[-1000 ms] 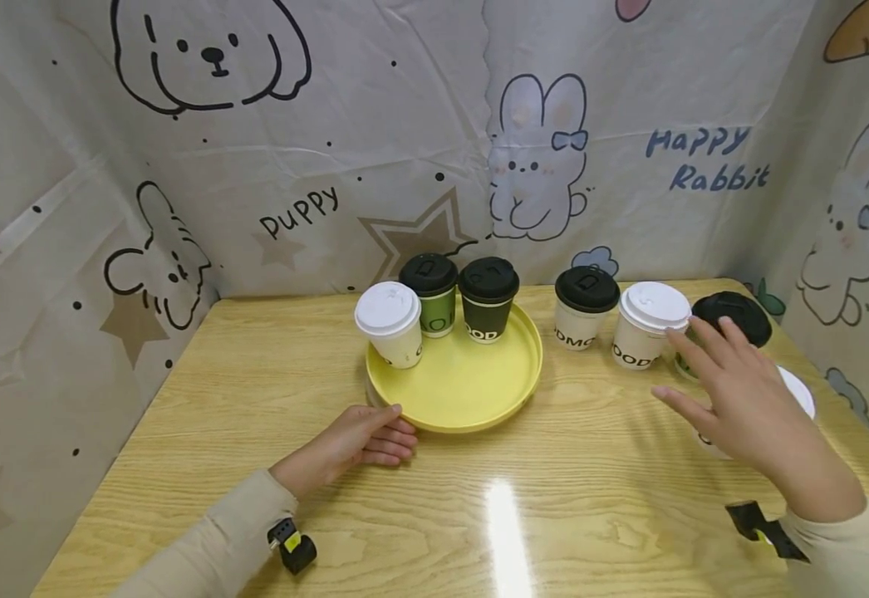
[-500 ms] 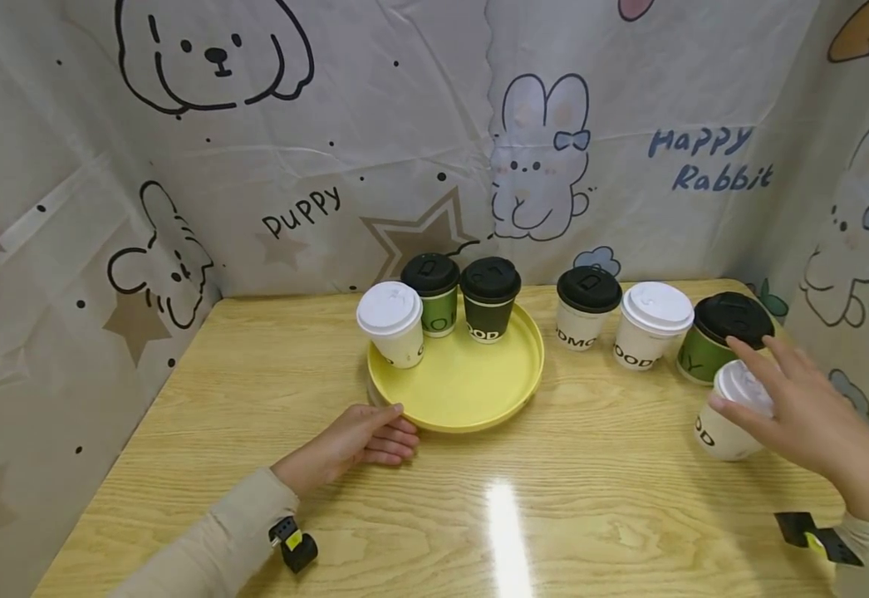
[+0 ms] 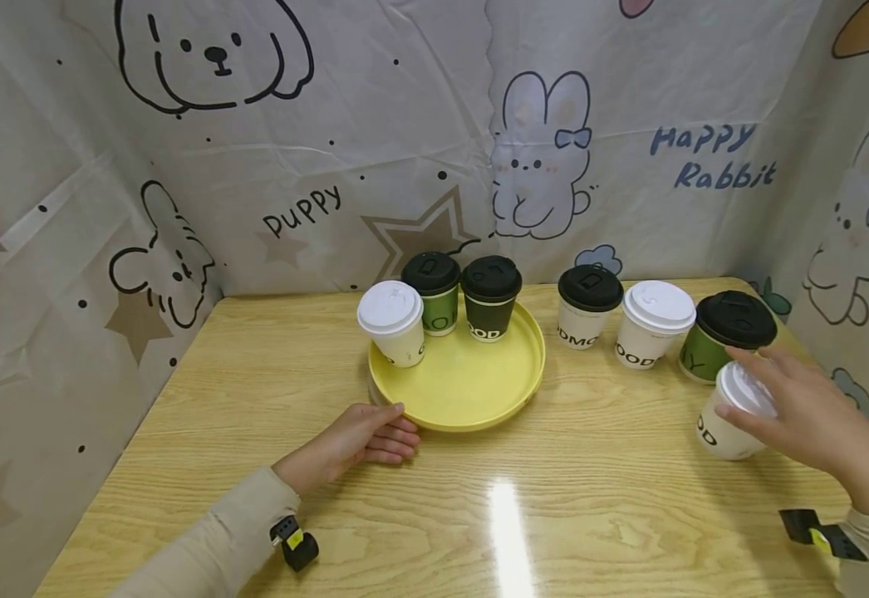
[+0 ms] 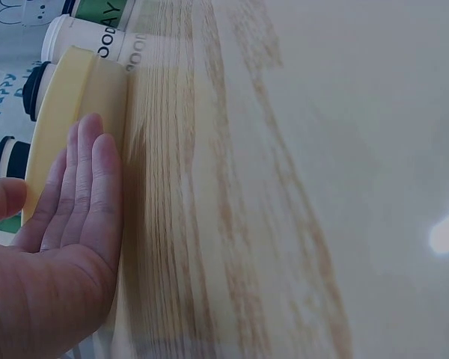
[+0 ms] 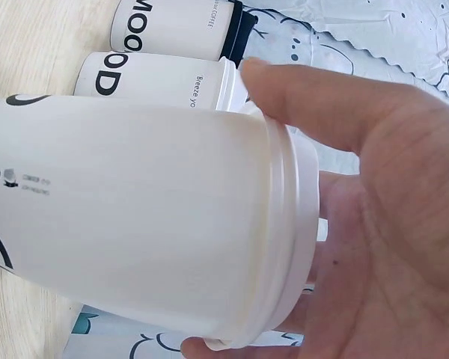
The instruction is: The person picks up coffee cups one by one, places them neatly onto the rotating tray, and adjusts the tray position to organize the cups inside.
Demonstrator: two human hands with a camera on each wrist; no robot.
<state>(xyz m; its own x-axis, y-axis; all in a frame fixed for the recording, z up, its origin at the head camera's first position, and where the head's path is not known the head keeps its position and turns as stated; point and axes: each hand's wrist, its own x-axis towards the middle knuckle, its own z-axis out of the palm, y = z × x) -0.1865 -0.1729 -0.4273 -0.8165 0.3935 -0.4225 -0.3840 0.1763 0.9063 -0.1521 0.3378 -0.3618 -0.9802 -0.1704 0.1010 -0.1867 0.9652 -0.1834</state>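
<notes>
In the head view my left hand (image 3: 370, 436) holds the near left edge of a round yellow tray (image 3: 472, 399). The left wrist view has its thumb (image 4: 7, 196) at the rim and the fairly straight fingers (image 4: 82, 187) along the outer wall. On the tray stand a white-lidded white paper cup (image 3: 395, 332), a green cup (image 3: 439, 307) and a black cup (image 3: 488, 311), both black-lidded. At the right, my right hand (image 3: 816, 411) grips a white-lidded white paper cup (image 3: 729, 428) by its lid, thumb on one side and fingers around the other.
Right of the tray, a black-lidded white cup (image 3: 580, 320), a white-lidded white cup (image 3: 644, 336) and a black-lidded green cup (image 3: 704, 353) stand in a row on the wooden table (image 3: 591, 498). A printed cloth (image 3: 405, 124) hangs behind and at both sides.
My right hand has moved right and down from in front of the green cup to the nearest white cup, then closed in on its lid. The left hand and tray stay put.
</notes>
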